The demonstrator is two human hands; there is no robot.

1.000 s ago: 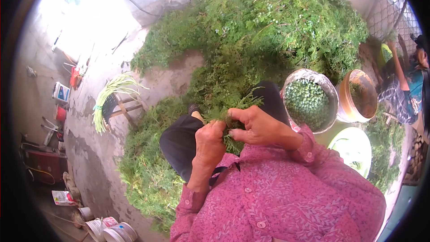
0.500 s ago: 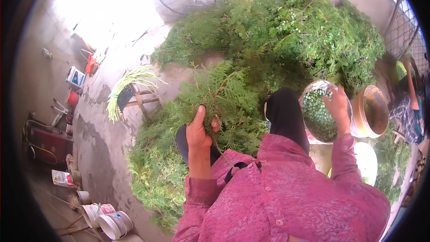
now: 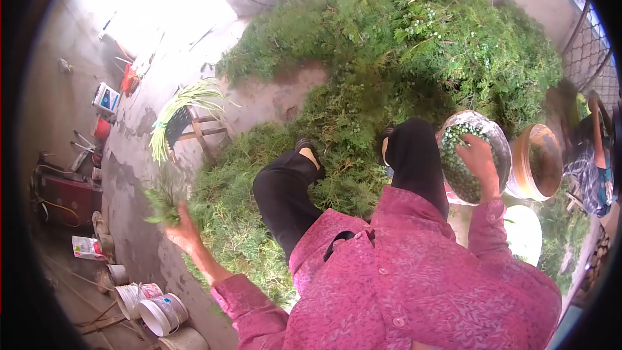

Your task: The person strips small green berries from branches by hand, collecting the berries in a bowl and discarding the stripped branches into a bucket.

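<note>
My left hand (image 3: 184,230) is out at the left, closed on a green sprig (image 3: 165,204) that is blurred by motion, beside the heap of leafy branches (image 3: 240,220). My right hand (image 3: 478,162) is over a bucket of small green berries (image 3: 459,155), its fingers bent down at the berries. Whether anything is between those fingers is too small to tell. A second, tan bucket (image 3: 543,162) stands just right of the berry bucket.
A large pile of green branches (image 3: 453,52) lies ahead. A small stool (image 3: 204,131) with long pale-green stems (image 3: 172,113) stands at the left. White buckets (image 3: 162,314) lie lower left. Another person (image 3: 589,162) is at the far right.
My left hand has swung from in front of my lap out to the left with the sprig. My right hand has moved slightly left and down over the berries.
</note>
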